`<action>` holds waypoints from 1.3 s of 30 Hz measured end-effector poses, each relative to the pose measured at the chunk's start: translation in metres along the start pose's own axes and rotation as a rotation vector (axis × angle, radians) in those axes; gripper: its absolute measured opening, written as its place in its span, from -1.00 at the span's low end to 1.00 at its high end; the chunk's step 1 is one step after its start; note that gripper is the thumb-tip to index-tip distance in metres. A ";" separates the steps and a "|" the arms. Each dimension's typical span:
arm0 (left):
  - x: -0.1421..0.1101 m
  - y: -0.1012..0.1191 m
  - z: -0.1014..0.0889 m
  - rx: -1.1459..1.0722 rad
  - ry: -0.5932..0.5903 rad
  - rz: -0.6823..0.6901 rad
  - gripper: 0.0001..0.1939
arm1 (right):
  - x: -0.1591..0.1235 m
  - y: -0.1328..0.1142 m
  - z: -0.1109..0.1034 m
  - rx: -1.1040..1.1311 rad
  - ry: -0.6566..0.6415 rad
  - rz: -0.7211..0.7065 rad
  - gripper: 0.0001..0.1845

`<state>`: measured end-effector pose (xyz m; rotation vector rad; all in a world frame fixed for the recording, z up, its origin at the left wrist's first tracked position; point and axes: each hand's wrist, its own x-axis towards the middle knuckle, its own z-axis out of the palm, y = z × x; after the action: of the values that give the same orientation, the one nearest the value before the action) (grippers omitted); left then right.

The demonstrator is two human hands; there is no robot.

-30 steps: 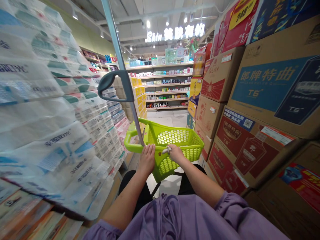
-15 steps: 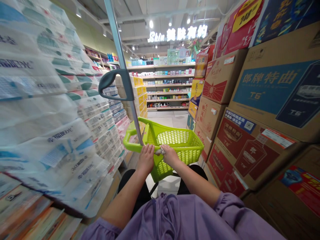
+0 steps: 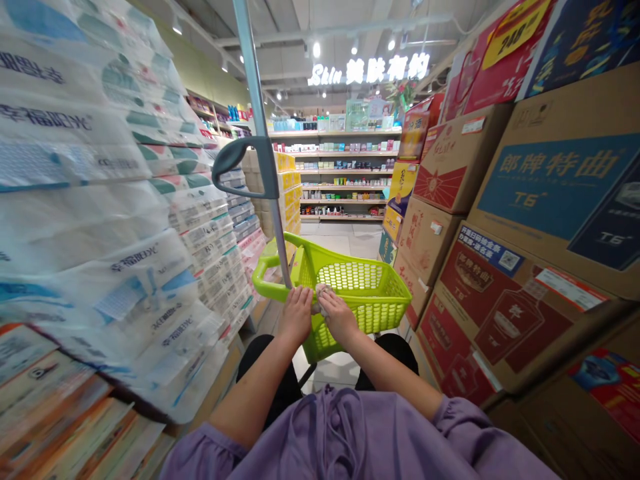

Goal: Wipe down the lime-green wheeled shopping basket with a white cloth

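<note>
Left hand (image 3: pixel 296 315) grasps the lime-green perforated plastic basket (image 3: pixel 383 308) by its near edge, apparently steadying it; right hand (image 3: pixel 340 320) clutches a crumpled whitish cloth (image 3: pixel 325 293) there!

I saw a crumpled, matt wipe (image 3: pixel 324 291) against a smooth plastic basket (image 3: pixel 375 305) near 6 o'clock, a satiny metal pole (image 3: pixel 254 80) at 11, cardboard cartons (image 3: pixel 500 293) at 3, glossy plastic-wrapped packs (image 3: pixel 110 167) around 9.

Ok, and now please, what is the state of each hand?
Left hand: fingers laid over the green basket rim; whether it grips cannot be told.
Right hand: closed on a crumpled pale cloth, at the same rim.
</note>
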<state>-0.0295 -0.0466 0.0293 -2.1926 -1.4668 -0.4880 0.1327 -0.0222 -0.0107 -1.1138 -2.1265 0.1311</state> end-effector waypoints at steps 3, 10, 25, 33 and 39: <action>0.000 0.001 0.001 -0.003 -0.008 -0.004 -0.49 | 0.001 -0.008 0.001 0.004 0.002 -0.058 -0.40; 0.000 0.000 0.001 -0.003 -0.025 0.001 -0.51 | -0.001 -0.014 0.006 0.023 -0.045 -0.131 -0.38; -0.004 0.001 0.004 0.071 -0.042 0.034 -0.44 | 0.010 -0.006 -0.020 0.044 0.289 0.003 -0.59; -0.005 0.002 0.009 0.070 -0.030 0.032 -0.43 | 0.033 0.003 -0.017 -0.047 0.440 -0.048 -0.63; -0.006 0.002 0.006 0.045 -0.022 0.041 -0.45 | 0.046 -0.003 -0.007 0.139 0.430 -0.064 -0.58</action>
<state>-0.0297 -0.0488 0.0212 -2.1949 -1.4275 -0.4148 0.1182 0.0083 0.0207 -0.8984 -1.7381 0.0069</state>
